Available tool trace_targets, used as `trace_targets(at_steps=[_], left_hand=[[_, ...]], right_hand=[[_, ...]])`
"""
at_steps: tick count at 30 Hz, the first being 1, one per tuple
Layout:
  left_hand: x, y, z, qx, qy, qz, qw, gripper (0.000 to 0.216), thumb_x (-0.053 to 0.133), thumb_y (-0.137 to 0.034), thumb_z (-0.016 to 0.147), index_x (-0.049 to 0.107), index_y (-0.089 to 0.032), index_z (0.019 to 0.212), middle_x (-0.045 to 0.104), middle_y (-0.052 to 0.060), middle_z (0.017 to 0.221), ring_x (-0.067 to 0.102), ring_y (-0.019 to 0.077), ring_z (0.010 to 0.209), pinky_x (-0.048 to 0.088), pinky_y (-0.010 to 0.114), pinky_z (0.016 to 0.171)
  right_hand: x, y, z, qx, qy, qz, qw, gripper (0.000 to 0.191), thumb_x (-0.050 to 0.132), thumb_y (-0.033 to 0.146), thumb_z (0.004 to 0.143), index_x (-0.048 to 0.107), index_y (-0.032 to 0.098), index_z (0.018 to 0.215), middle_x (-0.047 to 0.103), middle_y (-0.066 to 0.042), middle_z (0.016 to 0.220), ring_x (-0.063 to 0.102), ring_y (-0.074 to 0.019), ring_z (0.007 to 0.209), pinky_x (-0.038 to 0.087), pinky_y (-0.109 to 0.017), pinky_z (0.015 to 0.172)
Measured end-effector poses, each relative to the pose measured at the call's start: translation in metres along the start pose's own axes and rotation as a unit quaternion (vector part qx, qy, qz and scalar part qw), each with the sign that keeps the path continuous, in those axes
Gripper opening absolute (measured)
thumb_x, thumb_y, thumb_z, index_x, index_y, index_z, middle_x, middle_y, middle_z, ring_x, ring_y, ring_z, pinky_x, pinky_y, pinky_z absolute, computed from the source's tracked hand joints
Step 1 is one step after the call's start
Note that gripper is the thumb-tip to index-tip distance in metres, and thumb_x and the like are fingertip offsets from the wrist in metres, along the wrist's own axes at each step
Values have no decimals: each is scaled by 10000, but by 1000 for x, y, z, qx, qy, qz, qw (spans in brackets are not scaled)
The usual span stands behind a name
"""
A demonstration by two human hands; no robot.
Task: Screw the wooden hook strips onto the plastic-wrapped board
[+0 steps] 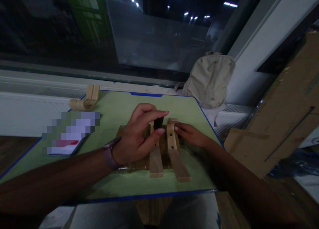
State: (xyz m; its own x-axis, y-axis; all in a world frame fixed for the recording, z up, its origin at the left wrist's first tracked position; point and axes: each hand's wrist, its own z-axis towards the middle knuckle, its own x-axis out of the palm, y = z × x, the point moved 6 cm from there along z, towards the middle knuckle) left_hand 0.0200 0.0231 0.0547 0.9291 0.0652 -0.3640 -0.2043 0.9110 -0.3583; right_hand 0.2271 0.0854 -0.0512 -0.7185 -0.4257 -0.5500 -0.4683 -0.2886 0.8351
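Two light wooden slats lie side by side on a brown board [129,164] at the middle of a green mat [117,106]. My left hand [139,136] is curled over the left slat [156,161], its thumb and fingers pinched on a small black piece [158,122] at the slat's far end. My right hand [191,136] rests beside the right slat [175,156], with its fingertips pressed against the slat's upper side. A watch band sits on my left wrist.
A second wooden piece [87,99] lies at the mat's far left corner. A flat blurred-out item [68,132] sits on the mat's left side. A beige backpack [209,79] leans at the window sill, and cardboard boxes [281,119] stand to the right.
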Motion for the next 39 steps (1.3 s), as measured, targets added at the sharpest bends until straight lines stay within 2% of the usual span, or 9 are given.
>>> trace_targets(at_steps=[4,8,11,15,18,23,27,34,39], left_hand=[[-1,0,0,-4,-5,13,1000,456,647,-180,931,573,-277,1371,568,50,1060,561,179,1004,532,326,875],[5,8,-8,-36,-9,-74,997,476,545,-165,977,488,-268,1438,603,79,1160,602,185,1033,534,359,910],[7,13,-12,-60,-13,-128,990,410,467,-180,1011,488,-271,1410,615,89,1179,627,178,987,549,375,885],[4,11,-10,-32,1,-79,996,360,549,-214,979,542,-268,1334,599,97,1178,596,221,1095,546,408,922],[1,9,-8,-12,-12,-47,999,391,642,-173,920,560,-274,1289,601,67,1098,595,203,1047,546,381,901],[6,10,-12,-42,-17,-138,989,541,577,-117,943,409,-254,1438,644,74,1093,672,187,1005,579,385,899],[10,9,-13,-38,14,-140,989,489,569,-112,946,428,-243,1396,667,95,1125,683,205,1065,569,395,929],[2,10,-10,-37,-31,-76,996,406,585,-184,945,521,-246,1340,589,98,1164,601,210,1075,568,384,897],[7,14,-17,-81,-19,-125,989,413,509,-185,994,474,-271,1396,613,103,1186,657,204,1032,581,402,893]], right_hand=[[1,2,0,-1,11,-3,1000,493,464,598,1002,725,194,1116,755,-109,1046,684,-276,1024,538,-481,985],[0,0,0,0,7,-4,1000,465,468,578,1009,723,196,1076,749,-93,989,675,-269,1021,545,-460,966],[0,0,1,-9,1,-12,1000,458,466,577,1006,720,198,1055,742,-93,995,669,-269,1009,540,-471,968],[1,-2,1,-8,5,-5,1000,456,459,588,1006,720,216,1045,739,-82,964,673,-261,976,558,-464,940],[1,-1,1,-8,7,-6,1000,460,456,597,1006,726,227,1043,740,-81,960,671,-271,1020,552,-464,960],[0,3,0,-7,5,3,1000,529,469,640,985,724,206,1146,753,-112,1086,670,-298,1093,528,-492,1000],[1,5,0,-10,5,14,1000,568,470,652,982,702,189,1215,747,-118,1178,675,-290,1109,514,-489,1028],[1,0,0,7,4,11,1000,482,486,594,991,732,202,1124,769,-102,1072,698,-272,1022,563,-461,960],[0,2,1,-4,4,-3,1000,436,474,567,1001,735,225,1075,758,-94,1026,681,-276,1045,549,-473,981]])
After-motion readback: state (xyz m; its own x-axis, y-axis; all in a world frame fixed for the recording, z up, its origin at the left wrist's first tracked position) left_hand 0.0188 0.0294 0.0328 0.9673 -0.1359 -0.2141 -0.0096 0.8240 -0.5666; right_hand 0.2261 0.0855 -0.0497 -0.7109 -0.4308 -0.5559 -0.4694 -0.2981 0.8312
